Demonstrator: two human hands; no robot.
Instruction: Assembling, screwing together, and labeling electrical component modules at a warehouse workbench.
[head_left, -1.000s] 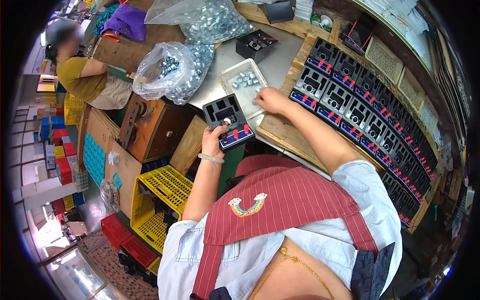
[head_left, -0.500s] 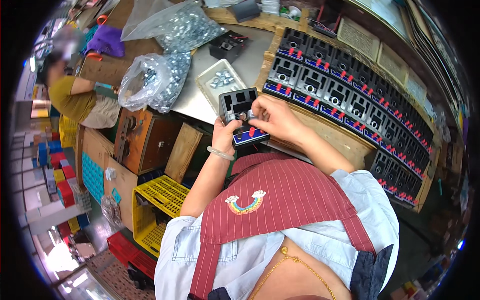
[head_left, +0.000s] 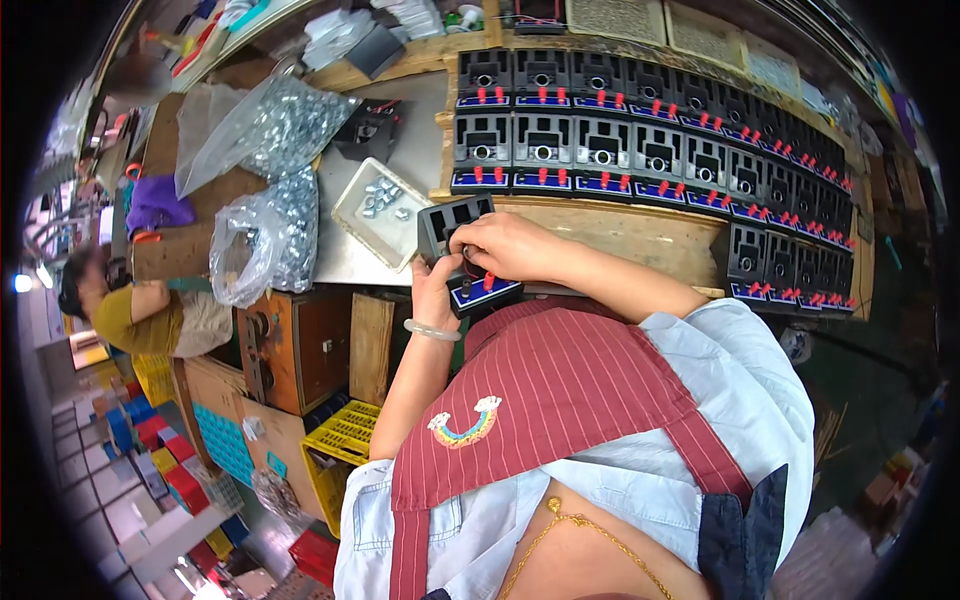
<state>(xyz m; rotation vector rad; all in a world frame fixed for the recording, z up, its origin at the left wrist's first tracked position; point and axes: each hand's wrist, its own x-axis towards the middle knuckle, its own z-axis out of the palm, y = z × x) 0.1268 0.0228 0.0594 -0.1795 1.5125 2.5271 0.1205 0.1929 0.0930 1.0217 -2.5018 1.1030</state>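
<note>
The left hand [head_left: 436, 288] is gripping the black terminal block [head_left: 466, 250] from below. The right hand [head_left: 505, 245] is pinching at its top, near the white tray of nuts [head_left: 380, 210].

I saw a grey table [head_left: 420, 150] with a wooden board [head_left: 640, 235] on its right side. On the board sat rows of black boxes [head_left: 640, 130] with red and blue parts, side by side. On the grey part lay a white tray [head_left: 380, 212] of small metal nuts, one more black box [head_left: 368, 128], and two clear bags [head_left: 270, 180] full of shiny nuts.
</note>
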